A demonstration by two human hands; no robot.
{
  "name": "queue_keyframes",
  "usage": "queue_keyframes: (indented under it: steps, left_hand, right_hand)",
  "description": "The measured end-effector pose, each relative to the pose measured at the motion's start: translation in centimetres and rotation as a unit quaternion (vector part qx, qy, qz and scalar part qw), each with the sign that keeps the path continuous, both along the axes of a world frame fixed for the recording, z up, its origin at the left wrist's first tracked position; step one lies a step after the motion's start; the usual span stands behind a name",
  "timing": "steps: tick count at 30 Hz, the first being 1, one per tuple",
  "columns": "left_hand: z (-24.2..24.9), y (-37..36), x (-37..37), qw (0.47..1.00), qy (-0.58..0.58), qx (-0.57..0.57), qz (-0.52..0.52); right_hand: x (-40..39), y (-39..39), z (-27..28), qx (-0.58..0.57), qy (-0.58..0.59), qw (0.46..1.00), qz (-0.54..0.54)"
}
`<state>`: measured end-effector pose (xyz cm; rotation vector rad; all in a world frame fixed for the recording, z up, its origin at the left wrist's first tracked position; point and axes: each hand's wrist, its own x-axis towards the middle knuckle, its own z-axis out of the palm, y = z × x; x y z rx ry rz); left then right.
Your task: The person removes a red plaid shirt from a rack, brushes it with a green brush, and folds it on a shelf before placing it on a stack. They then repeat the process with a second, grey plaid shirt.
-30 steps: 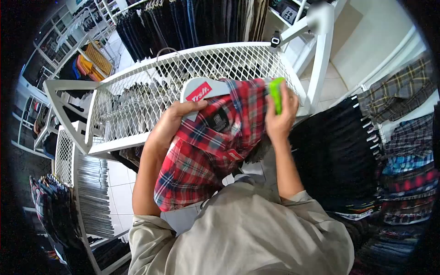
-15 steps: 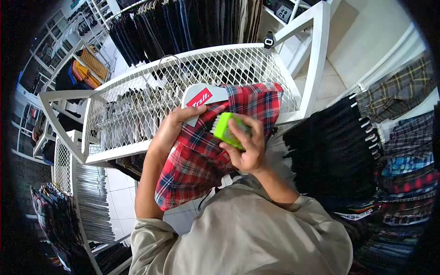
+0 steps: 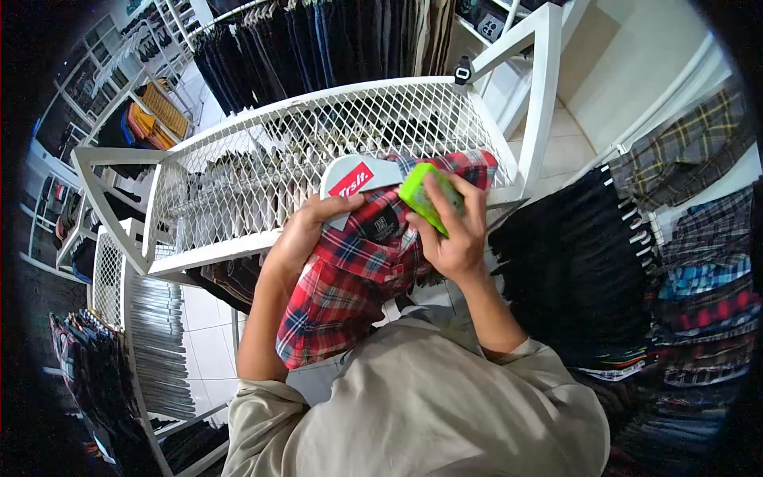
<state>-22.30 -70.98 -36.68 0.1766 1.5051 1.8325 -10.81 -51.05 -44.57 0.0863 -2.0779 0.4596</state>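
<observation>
A red and navy plaid shirt hangs in front of me on a broad white hanger with a red label. My left hand grips the shirt and hanger at the collar end, thumb on top and fingers hidden underneath. In my right hand is a bright green scrub brush, its body pinched between thumb and fingers. The brush lies over the shirt's far shoulder, its bristles out of sight. A dark neck label shows inside the collar.
A white mesh-topped rack stands right before me, with clothes hanging below the mesh. A black wristwatch is fastened on its far rail. Dark trousers hang behind it. Black garments and plaid shirts hang on the right.
My right hand has moved the brush away and to the right across the shirt, uncovering the neck label. My left hand keeps its grip, shifted slightly right with the shirt.
</observation>
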Motion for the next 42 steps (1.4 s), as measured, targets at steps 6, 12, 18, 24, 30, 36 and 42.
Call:
queue_keyframes:
  steps: [6,12,18,24,30,36,42]
  left_hand:
    - [-0.7,-3.8,0.2,0.997,-0.052,0.012,0.05]
    - [-0.5,-7.2,2.1,0.998,-0.005,-0.02,0.052]
    - [-0.4,-12.5,4.5,0.994,-0.019,-0.005,0.109]
    - [-1.2,-18.9,7.7,0.987,0.07,-0.031,0.141]
    - [-0.4,-23.9,12.7,0.964,0.105,-0.059,0.238]
    - [-1.1,-29.8,16.2,0.933,0.089,-0.046,0.346]
    - [-2.5,-33.6,17.6,0.906,0.097,-0.062,0.408]
  right_hand:
    - [-2.0,7.3,-2.8,-0.209,0.025,0.95,-0.23]
    - [-0.1,-3.7,1.2,-0.08,0.062,0.995,0.015]
    - [-4.1,-0.6,-2.6,-0.141,-0.024,0.984,-0.103]
    - [-1.0,-10.8,1.3,-0.128,0.096,0.985,0.062]
    - [-5.2,-16.9,-2.8,-0.078,0.059,0.993,0.064]
    - [-7.0,-20.6,-1.6,-0.196,0.077,0.959,0.188]
    - [-1.4,-33.3,-2.5,-0.168,-0.109,0.818,0.539]
